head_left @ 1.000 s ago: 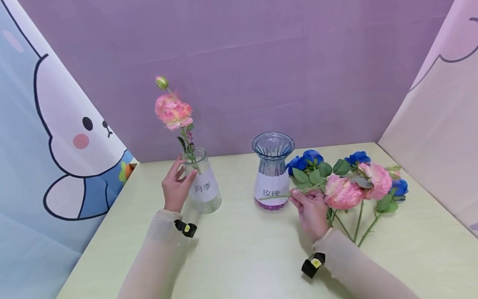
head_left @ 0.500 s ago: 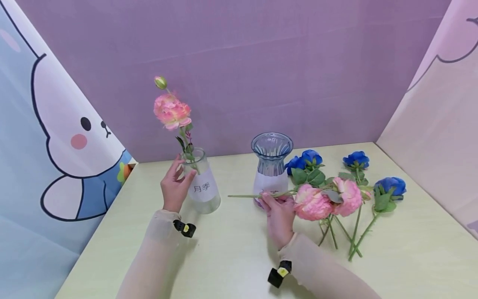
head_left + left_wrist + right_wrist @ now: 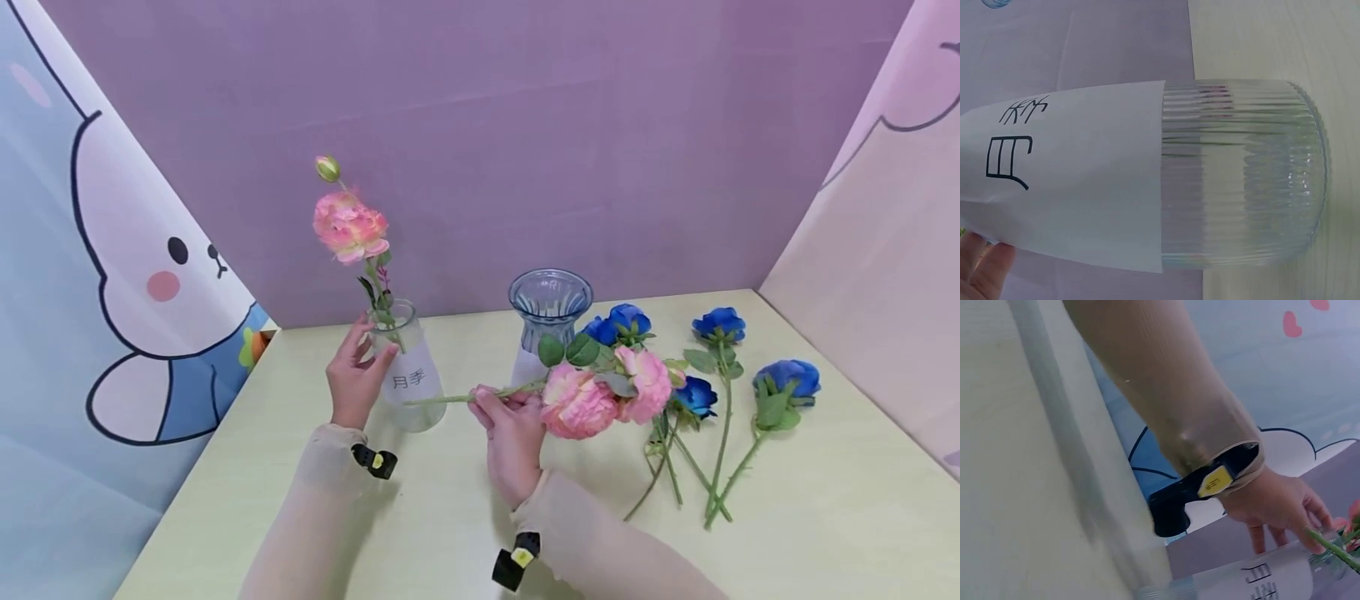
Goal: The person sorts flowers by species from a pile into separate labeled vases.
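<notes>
In the head view my left hand [image 3: 356, 375] grips a clear glass vase [image 3: 420, 417] near its rim, thumb on the front. The vase's white paper label [image 3: 1097, 169] fills much of the left wrist view. One pink flower [image 3: 349, 227] with a bud above it stands in this vase, stem inside. My right hand [image 3: 513, 442] pinches the green stem of another pink flower [image 3: 577, 400], held nearly level, its blooms to the right. The bare end of that stem [image 3: 435, 401] overlaps the lower part of the clear vase in the head view.
A bluish flared glass vase [image 3: 551, 292] stands behind the held flower, which covers much of its label. Several blue roses [image 3: 718, 325] lie on the table [image 3: 840, 517] at the right, stems crossing. A purple backdrop [image 3: 480, 150] rises behind, with printed cloth panels at both sides.
My right hand has moved left with the pink flower, from the blue roses towards the clear vase, uncovering more of the roses. My left hand stays on the vase.
</notes>
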Demonstrator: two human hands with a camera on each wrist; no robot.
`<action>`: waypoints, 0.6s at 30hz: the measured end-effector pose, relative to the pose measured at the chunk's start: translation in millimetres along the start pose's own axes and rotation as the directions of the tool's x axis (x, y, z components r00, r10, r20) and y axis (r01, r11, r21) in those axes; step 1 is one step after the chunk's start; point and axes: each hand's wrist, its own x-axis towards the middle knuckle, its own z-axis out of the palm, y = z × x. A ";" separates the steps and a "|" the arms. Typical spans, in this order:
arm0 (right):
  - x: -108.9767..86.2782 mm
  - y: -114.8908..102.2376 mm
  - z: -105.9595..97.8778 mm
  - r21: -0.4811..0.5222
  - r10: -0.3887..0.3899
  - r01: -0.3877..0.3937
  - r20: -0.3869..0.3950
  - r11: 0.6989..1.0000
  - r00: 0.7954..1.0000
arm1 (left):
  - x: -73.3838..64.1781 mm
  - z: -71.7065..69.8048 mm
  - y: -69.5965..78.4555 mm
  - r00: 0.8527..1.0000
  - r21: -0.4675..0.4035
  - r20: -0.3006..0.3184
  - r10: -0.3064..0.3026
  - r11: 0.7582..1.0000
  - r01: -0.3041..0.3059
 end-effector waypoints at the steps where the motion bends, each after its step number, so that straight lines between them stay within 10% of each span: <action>1: 1.1 -0.4 3.2 0.000 -0.005 0.005 0.002 1.000 1.000 | 0.1 -0.4 0.1 1.000 0.002 -0.001 0.008 1.000 -0.008; 18: 26.0 -15.0 52.5 0.017 -0.097 0.097 -0.014 0.995 0.995 | 0.4 -0.9 -0.3 0.999 0.017 0.012 0.043 0.999 -0.044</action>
